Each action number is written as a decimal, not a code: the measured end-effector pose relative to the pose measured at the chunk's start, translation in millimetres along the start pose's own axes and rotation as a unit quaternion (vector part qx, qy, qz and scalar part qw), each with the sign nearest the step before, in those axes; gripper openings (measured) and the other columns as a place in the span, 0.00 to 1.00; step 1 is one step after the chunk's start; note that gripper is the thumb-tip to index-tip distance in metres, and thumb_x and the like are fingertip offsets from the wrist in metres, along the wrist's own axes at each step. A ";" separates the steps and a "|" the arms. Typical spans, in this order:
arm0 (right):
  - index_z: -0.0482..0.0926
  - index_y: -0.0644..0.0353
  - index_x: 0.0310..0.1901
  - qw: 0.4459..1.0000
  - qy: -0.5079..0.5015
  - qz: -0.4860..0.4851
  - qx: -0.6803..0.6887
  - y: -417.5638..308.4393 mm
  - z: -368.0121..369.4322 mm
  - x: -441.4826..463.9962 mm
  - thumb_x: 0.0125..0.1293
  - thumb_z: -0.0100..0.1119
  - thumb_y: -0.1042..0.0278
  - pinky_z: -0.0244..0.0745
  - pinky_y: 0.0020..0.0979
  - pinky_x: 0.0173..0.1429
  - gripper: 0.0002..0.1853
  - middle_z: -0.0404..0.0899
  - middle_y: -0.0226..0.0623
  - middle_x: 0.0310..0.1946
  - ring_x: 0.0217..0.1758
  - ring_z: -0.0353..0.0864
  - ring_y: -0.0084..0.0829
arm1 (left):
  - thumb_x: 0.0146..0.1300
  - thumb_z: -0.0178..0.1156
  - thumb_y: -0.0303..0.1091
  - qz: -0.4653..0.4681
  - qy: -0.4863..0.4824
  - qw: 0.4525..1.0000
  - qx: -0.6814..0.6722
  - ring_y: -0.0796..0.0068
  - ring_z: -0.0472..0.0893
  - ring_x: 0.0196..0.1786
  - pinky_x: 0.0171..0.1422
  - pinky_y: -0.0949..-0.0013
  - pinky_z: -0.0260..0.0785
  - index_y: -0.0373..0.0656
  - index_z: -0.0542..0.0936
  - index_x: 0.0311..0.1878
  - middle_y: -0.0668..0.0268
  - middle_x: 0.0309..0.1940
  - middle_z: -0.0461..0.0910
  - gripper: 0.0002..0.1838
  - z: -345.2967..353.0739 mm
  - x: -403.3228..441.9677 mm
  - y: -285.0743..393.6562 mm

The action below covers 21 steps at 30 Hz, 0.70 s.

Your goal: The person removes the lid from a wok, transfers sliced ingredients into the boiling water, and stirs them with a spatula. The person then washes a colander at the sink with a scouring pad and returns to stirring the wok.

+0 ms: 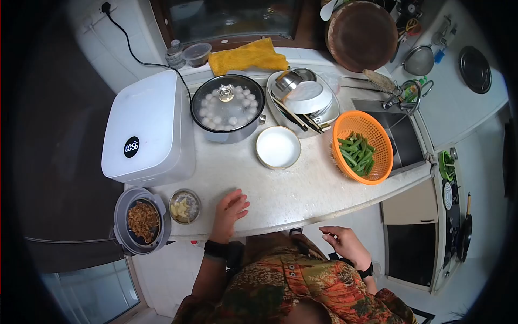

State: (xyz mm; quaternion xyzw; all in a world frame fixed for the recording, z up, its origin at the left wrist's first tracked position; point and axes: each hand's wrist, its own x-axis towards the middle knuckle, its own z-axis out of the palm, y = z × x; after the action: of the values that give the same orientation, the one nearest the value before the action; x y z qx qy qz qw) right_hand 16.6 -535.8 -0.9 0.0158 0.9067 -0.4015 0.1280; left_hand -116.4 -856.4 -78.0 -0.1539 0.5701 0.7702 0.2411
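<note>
My left hand (229, 214) is over the front edge of the counter, fingers apart and holding nothing. Just left of it sits a small metal bowl (185, 206) with pale sliced pieces. My right hand (344, 243) hangs in front of the counter edge, its fingers loosely bent with nothing visible in them. A white bowl (278, 147) stands mid-counter. Behind it, a lidded pot (228, 109) shows round white balls through its glass lid. An orange colander (382, 141) holds cut green vegetables.
A white appliance (141, 127) stands at the left, with a grey container (142, 220) of brown food in front. Stacked dishes (307, 99) with chopsticks lie near the sink (400, 141). A yellow cloth (245, 56) and a brown pan (360, 36) are at the back.
</note>
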 end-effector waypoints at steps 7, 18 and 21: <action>0.81 0.62 0.49 1.000 0.004 -0.004 -0.003 11.6 -7.3 -10.4 0.64 0.60 0.68 0.76 0.38 0.42 0.13 0.82 0.51 0.40 0.37 0.82 0.50 | 0.69 0.57 0.34 0.015 -0.007 1.000 0.005 0.64 0.78 0.56 0.58 0.62 0.71 0.38 0.67 0.65 0.59 0.56 0.75 0.24 15.3 -8.0 2.8; 0.80 0.62 0.50 0.999 0.013 0.041 0.003 43.7 -21.2 -41.8 0.64 0.61 0.67 0.77 0.37 0.42 0.15 0.82 0.52 0.40 0.37 0.82 0.48 | 0.68 0.59 0.36 0.002 -0.034 0.999 0.030 0.65 0.79 0.55 0.56 0.64 0.72 0.37 0.68 0.64 0.58 0.55 0.76 0.25 52.4 -12.1 -17.8; 0.80 0.62 0.51 0.998 0.030 0.047 0.005 49.3 -26.1 -48.9 0.64 0.62 0.67 0.77 0.37 0.41 0.15 0.82 0.51 0.40 0.36 0.83 0.46 | 0.68 0.59 0.36 -0.006 -0.050 0.998 0.034 0.65 0.79 0.55 0.56 0.64 0.72 0.37 0.68 0.65 0.58 0.56 0.75 0.25 62.2 -12.1 -23.1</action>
State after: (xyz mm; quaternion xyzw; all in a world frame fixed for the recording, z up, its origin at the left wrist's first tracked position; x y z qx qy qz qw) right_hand 64.7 -479.7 -7.9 0.0705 0.9066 -0.3986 0.1196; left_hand -91.3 -794.2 -71.5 -0.1106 0.5824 0.7556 0.2787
